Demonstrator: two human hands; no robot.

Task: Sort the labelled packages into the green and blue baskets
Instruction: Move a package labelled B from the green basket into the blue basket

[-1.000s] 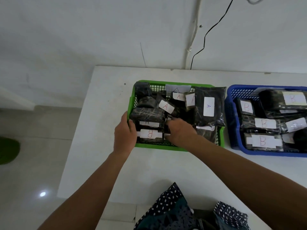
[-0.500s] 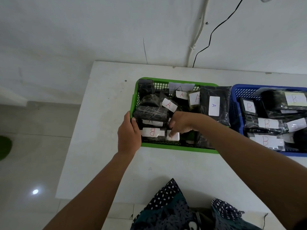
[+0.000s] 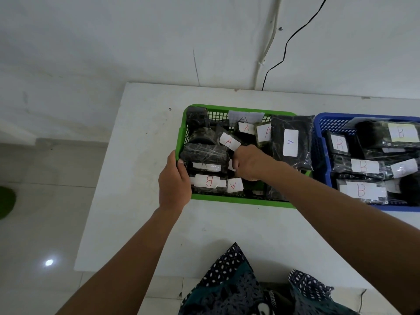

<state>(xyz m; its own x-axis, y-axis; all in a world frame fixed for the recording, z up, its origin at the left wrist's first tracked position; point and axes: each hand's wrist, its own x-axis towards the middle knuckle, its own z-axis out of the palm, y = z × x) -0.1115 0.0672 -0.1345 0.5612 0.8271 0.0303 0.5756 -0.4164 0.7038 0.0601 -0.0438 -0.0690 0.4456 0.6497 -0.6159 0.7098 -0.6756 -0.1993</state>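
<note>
The green basket (image 3: 238, 200) holds several black wrapped packages, most with white "A" labels. One at its front left carries a "B" label (image 3: 208, 181), and an "A" package (image 3: 234, 185) lies right beside it. My left hand (image 3: 173, 183) grips the basket's left front wall, thumb over the rim. My right hand (image 3: 251, 163) is inside the basket's middle, fingers curled on a black package whose label mostly hides under them. The blue basket (image 3: 321, 153) to the right holds several "B" packages.
Both baskets stand side by side on a white table (image 3: 147, 144) against a white wall. A large "A" package (image 3: 291, 142) leans on the green basket's right wall. A black cable (image 3: 286, 44) hangs down the wall. Patterned clothing shows at the bottom.
My right hand has moved from the basket's front row back to its middle, uncovering the front "A" label. My left hand has stayed on the basket's left wall.
</note>
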